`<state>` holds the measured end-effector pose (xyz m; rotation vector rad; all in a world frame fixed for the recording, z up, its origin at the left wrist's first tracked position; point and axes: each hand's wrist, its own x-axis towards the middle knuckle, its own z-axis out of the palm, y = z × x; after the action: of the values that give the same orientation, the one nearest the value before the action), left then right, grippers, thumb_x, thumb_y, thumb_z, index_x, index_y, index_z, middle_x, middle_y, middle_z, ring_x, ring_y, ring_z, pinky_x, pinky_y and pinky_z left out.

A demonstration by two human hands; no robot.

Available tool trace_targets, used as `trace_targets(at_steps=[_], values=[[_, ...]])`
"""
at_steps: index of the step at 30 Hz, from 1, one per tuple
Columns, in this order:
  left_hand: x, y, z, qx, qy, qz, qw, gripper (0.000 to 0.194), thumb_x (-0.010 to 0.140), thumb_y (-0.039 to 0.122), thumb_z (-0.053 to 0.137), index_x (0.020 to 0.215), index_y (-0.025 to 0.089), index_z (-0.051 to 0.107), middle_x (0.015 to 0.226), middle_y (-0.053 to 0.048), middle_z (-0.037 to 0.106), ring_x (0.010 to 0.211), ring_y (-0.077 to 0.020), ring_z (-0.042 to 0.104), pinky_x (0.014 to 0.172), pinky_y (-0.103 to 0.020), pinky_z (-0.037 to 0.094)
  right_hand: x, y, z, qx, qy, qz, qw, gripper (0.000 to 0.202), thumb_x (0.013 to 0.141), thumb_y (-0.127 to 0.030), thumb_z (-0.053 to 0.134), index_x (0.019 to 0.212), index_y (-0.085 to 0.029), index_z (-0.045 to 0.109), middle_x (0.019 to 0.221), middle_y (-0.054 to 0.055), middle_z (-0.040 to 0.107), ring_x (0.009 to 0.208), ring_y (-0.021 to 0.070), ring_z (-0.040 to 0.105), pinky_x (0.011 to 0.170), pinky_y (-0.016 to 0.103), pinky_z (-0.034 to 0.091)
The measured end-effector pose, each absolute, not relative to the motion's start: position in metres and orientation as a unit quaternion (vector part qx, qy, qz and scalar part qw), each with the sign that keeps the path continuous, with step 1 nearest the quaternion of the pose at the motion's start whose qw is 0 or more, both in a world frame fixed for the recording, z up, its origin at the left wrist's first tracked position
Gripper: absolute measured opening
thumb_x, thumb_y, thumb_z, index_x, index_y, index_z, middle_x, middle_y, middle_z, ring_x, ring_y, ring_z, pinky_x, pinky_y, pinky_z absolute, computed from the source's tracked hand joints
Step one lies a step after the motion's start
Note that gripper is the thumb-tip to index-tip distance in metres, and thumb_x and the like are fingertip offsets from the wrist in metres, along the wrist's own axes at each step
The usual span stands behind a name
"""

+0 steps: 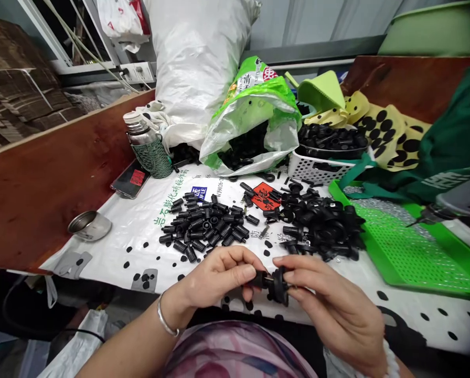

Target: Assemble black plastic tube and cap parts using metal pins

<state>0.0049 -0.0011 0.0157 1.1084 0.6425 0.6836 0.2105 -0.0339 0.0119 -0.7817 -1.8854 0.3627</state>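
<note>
Near the table's front edge, my left hand [223, 278] pinches a small black cylinder. My right hand [329, 304] has its fingers closed on a round black flanged part [278, 286], just right of the cylinder. The two pieces meet between my hands, with a bit of metal showing where they join. Beyond my left hand lies a pile of black cylinders [207, 223]. A heap of larger black parts [323, 220] sits past my right hand.
A steel cup [89, 226], phone [130, 178] and flask [150, 149] stand at the left. Behind the piles are an open green-and-white bag [254, 131] and a white basket [321, 169]. A green tray [416, 247] holds small clear pieces at the right.
</note>
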Motion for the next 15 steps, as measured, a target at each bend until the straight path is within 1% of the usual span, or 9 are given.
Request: trace_targets(at_steps=[2, 4, 6, 7, 9, 10, 11, 13, 15], values=[[0.006, -0.003, 0.013, 0.507, 0.297, 0.316, 0.745, 0.038, 0.079, 0.049, 0.060, 0.087, 0.012, 0.058, 0.060, 0.000, 0.056, 0.047, -0.0068, 0.050, 0.049, -0.018, 0.041, 0.208, -0.033, 0.014, -0.317, -0.803, 0.126, 0.488, 0.023, 0.079, -0.003, 0.054, 0.097, -0.017, 0.060, 0.099, 0.010, 0.068, 0.091, 0.0165, 0.066, 0.075, 0.025, 0.055], [0.010, -0.006, 0.010, 0.510, 0.328, 0.328, 0.724, 0.038, 0.085, 0.051, 0.050, 0.089, 0.013, 0.057, 0.053, 0.004, 0.048, 0.042, -0.0058, 0.043, 0.044, -0.017, 0.037, 0.203, -0.032, 0.015, -0.312, -0.819, 0.085, 0.473, 0.021, 0.080, -0.005, 0.053, 0.096, -0.017, 0.060, 0.098, 0.011, 0.068, 0.089, 0.0169, 0.066, 0.074, 0.027, 0.055], [0.015, -0.011, 0.010, 0.532, 0.379, 0.359, 0.667, 0.038, 0.090, 0.049, 0.040, 0.093, 0.015, 0.056, 0.052, 0.006, 0.041, 0.041, -0.0058, 0.036, 0.042, -0.017, 0.033, 0.198, -0.032, 0.015, -0.306, -0.834, 0.027, 0.458, 0.020, 0.080, -0.005, 0.052, 0.094, -0.016, 0.062, 0.096, 0.012, 0.070, 0.087, 0.0173, 0.067, 0.075, 0.029, 0.055], [0.017, -0.013, 0.011, 0.552, 0.404, 0.378, 0.624, 0.037, 0.091, 0.048, 0.038, 0.094, 0.016, 0.056, 0.054, 0.006, 0.041, 0.044, -0.0062, 0.036, 0.043, -0.017, 0.032, 0.196, -0.033, 0.015, -0.303, -0.838, -0.001, 0.454, 0.020, 0.080, -0.004, 0.052, 0.093, -0.015, 0.062, 0.094, 0.012, 0.070, 0.085, 0.0174, 0.067, 0.075, 0.030, 0.055], [0.020, -0.017, 0.012, 0.585, 0.437, 0.408, 0.548, 0.036, 0.091, 0.047, 0.039, 0.094, 0.016, 0.057, 0.060, 0.004, 0.042, 0.049, -0.0070, 0.036, 0.046, -0.018, 0.031, 0.193, -0.033, 0.015, -0.299, -0.843, -0.034, 0.445, 0.020, 0.079, -0.004, 0.051, 0.090, -0.015, 0.062, 0.091, 0.012, 0.071, 0.083, 0.0174, 0.067, 0.075, 0.031, 0.055], [0.021, -0.018, 0.012, 0.586, 0.442, 0.410, 0.541, 0.036, 0.091, 0.047, 0.040, 0.093, 0.016, 0.058, 0.059, 0.004, 0.042, 0.049, -0.0071, 0.036, 0.045, -0.018, 0.030, 0.192, -0.033, 0.014, -0.300, -0.846, -0.033, 0.441, 0.020, 0.079, -0.004, 0.051, 0.090, -0.015, 0.062, 0.090, 0.012, 0.071, 0.083, 0.0173, 0.067, 0.074, 0.030, 0.056], [0.022, -0.018, 0.012, 0.572, 0.436, 0.404, 0.565, 0.036, 0.091, 0.048, 0.040, 0.094, 0.016, 0.058, 0.056, 0.005, 0.040, 0.047, -0.0071, 0.034, 0.043, -0.018, 0.028, 0.193, -0.033, 0.014, -0.302, -0.846, -0.022, 0.439, 0.020, 0.079, -0.004, 0.051, 0.091, -0.016, 0.062, 0.090, 0.012, 0.071, 0.083, 0.0172, 0.067, 0.074, 0.030, 0.056], [0.023, -0.018, 0.012, 0.507, 0.403, 0.378, 0.661, 0.037, 0.090, 0.050, 0.039, 0.095, 0.017, 0.056, 0.048, 0.008, 0.031, 0.039, -0.0065, 0.026, 0.038, -0.018, 0.025, 0.195, -0.034, 0.012, -0.310, -0.842, 0.016, 0.441, 0.021, 0.080, -0.005, 0.050, 0.094, -0.017, 0.060, 0.093, 0.011, 0.071, 0.085, 0.0171, 0.067, 0.072, 0.029, 0.057], [0.024, -0.018, 0.010, 0.442, 0.363, 0.352, 0.741, 0.037, 0.090, 0.050, 0.039, 0.096, 0.017, 0.055, 0.043, 0.011, 0.025, 0.035, -0.0058, 0.019, 0.035, -0.017, 0.025, 0.198, -0.034, 0.010, -0.312, -0.835, 0.043, 0.451, 0.023, 0.080, -0.005, 0.050, 0.097, -0.018, 0.059, 0.095, 0.011, 0.070, 0.087, 0.0170, 0.068, 0.072, 0.028, 0.057]])
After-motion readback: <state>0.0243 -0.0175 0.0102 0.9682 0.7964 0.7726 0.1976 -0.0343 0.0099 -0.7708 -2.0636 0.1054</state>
